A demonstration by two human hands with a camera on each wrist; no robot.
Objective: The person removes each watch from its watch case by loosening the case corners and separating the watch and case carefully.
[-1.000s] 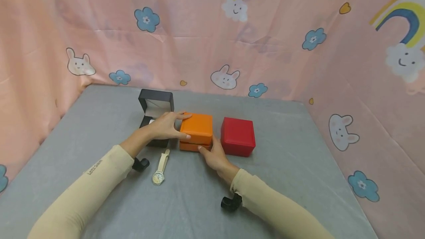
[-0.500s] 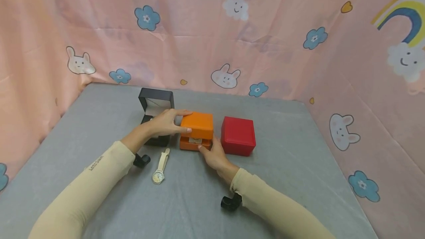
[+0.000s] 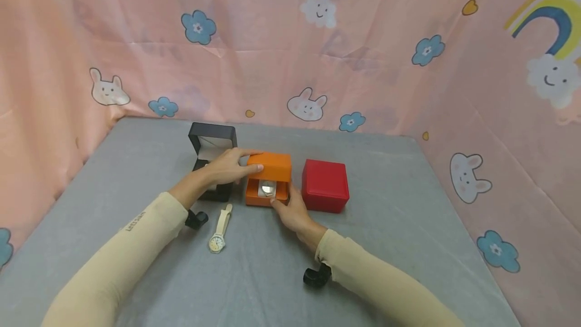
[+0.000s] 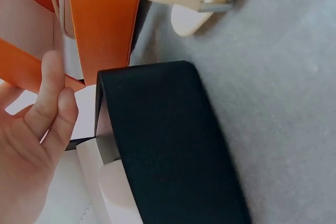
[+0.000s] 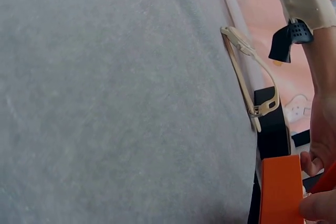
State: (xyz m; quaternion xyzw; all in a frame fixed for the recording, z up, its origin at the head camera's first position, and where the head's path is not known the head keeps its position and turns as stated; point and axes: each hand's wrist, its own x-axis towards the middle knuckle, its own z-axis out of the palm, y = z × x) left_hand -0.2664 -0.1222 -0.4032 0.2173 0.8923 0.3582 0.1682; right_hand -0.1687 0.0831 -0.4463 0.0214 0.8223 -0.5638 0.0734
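Note:
An orange watch box sits mid-table, its lid (image 3: 278,167) raised partway above its base (image 3: 254,199). Inside shows a silver-faced watch (image 3: 268,187) on a white cushion. My left hand (image 3: 227,167) grips the lid from the left, thumb at its front edge and fingers over the top. Holding the base at its front right corner is my right hand (image 3: 294,212), its thumb (image 5: 319,206) on the rim in the right wrist view. The left wrist view shows the base's orange wall (image 4: 103,22) beyond the left hand's curled lower fingers.
Behind the left hand, a black watch box (image 3: 213,131) stands with its lid up. A cream wristwatch (image 3: 217,242) lies on the grey cloth in front of it. To the right is a closed red box (image 3: 325,184). A pink patterned curtain (image 3: 254,74) borders the table.
My left hand has tilted the orange lid up and back from nearly closed, uncovering the watch inside. My right hand has stayed on the base.

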